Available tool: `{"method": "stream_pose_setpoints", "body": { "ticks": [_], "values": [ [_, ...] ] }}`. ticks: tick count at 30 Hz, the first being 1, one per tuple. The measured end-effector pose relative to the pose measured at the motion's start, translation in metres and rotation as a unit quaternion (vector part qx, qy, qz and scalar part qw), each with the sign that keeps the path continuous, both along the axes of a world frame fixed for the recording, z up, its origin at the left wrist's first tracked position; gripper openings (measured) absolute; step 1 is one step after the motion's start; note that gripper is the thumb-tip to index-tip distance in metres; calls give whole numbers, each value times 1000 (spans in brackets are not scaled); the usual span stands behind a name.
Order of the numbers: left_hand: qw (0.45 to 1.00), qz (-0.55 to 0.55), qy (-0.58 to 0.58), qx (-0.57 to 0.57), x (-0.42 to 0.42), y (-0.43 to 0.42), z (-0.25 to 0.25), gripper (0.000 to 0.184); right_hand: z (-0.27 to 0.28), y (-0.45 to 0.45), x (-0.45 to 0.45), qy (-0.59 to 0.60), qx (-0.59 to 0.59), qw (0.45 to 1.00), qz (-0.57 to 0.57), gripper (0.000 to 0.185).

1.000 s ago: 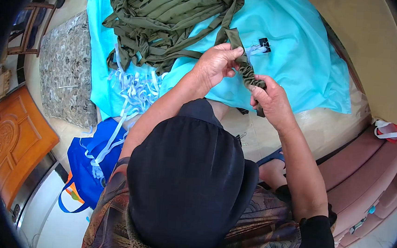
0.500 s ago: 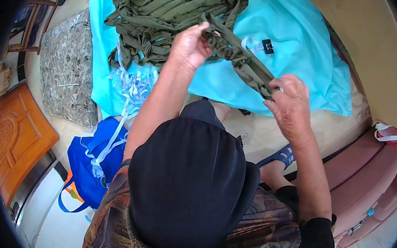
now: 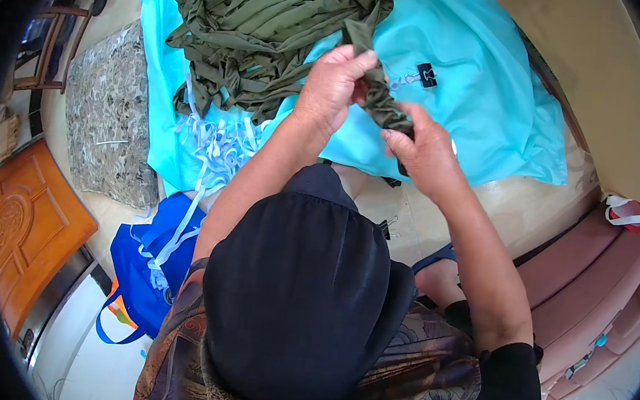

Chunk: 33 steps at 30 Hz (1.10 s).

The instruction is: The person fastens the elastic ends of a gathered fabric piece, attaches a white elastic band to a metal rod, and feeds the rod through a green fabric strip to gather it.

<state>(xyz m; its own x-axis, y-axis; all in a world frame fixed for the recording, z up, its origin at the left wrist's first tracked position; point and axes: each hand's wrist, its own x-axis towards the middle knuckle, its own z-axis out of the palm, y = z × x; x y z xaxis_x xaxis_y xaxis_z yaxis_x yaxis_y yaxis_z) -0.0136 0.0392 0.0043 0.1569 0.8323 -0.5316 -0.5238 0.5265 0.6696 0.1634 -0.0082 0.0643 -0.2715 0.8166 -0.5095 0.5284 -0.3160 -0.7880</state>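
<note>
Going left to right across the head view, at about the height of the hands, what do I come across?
Grey patterned pad → tangle of pale strips → left hand → gathered green strip → right hand → tan panel.

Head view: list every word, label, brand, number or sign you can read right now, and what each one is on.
No readable text anywhere.
Olive strip in the hands: no lettering shows.
Black binder clip: no lettering shows.
Blue bag: no lettering can be made out.
Red and white item at the right: any marking is too small to read.
</note>
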Motion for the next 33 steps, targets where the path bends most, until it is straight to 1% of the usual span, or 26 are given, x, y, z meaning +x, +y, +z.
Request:
{"method": "stream_pose_setpoints", "body": {
  "ticks": [1, 2, 3, 4, 5, 6, 9, 10, 11, 13, 15, 16, 17, 19, 21, 22, 25, 28, 29, 31, 32, 33],
  "values": [
    [1000, 28, -2, -6, -5, 4, -3, 12, -2, -1, -3, -5, -56, 998, 14, 38],
    [998, 57, -3, -13, -15, 9, -8, 11, -18, -13, -2, -49, 78, 995, 38, 23],
    [996, 87, -5, -21, -25, 12, -12, 11, -13, -15, -1, -69, 129, 988, 54, 22],
    [997, 70, -24, -20, -36, 12, -14, 11, -6, -15, 1, -89, 180, 977, 70, 22],
    [992, 118, -26, -48, -36, 12, -17, 11, -1, -13, 5, -108, 233, 963, 84, 23],
    [988, 139, -40, -57, -43, 14, -27, 10, 0, -12, 11, -123, 244, 957, 96, 23],
    [973, 188, -70, -111, -72, 27, -45, 11, 9, -13, 36, -142, 320, 916, 195, 21],
    [972, 187, -82, -112, -80, 29, -48, 11, 19, -14, 39, -188, 279, 910, 243, 21],
    [975, 161, -91, -123, -90, 28, -51, 10, 23, -11, 42, -199, 295, 895, 268, 20],
    [983, 50, -120, -128, -102, 24, -38, 9, 29, -7, 48, -220, 327, 864, 313, 19],
    [996, 28, -32, -82, -79, 16, -38, 9, 24, -3, 58, -245, 277, 872, 320, 25],
    [998, -40, -10, -46, -71, 12, -35, 11, 23, -1, 61, -258, 252, 875, 323, 29],
    [997, -40, 45, -42, -52, 7, -34, 12, 24, 2, 58, -219, 256, 892, 301, 32],
    [996, -75, 41, -29, -26, 0, -7, 12, 29, 8, 45, -138, 258, 922, 255, 38],
    [993, -107, 46, -17, -8, -4, -4, 12, 26, 11, 25, -39, 157, 981, 104, 40],
    [993, -115, 27, -5, -1, -6, -6, 12, 24, 14, 16, 10, 107, 994, 25, 41],
    [996, -85, 2, -20, 8, -5, 4, 9, -5, 10, -3, 110, -33, 993, -30, 26],
    [999, 27, -11, -21, -6, 4, 2, 9, -10, -2, -9, 37, -102, 994, 9, 18],
    [997, 70, -9, -43, -14, 7, 3, 8, -9, -5, -7, 14, -48, 998, 33, 20],
    [997, 49, -53, -32, -35, 9, -12, 8, -6, -8, 5, -35, 64, 994, 80, 27],
    [996, 72, -44, -43, -35, 8, -18, 7, -1, -7, 11, -36, 56, 995, 77, 27],
    [995, 75, -50, -44, -36, 9, -18, 8, 1, -8, 19, -74, 83, 988, 105, 27]
  ]
}}
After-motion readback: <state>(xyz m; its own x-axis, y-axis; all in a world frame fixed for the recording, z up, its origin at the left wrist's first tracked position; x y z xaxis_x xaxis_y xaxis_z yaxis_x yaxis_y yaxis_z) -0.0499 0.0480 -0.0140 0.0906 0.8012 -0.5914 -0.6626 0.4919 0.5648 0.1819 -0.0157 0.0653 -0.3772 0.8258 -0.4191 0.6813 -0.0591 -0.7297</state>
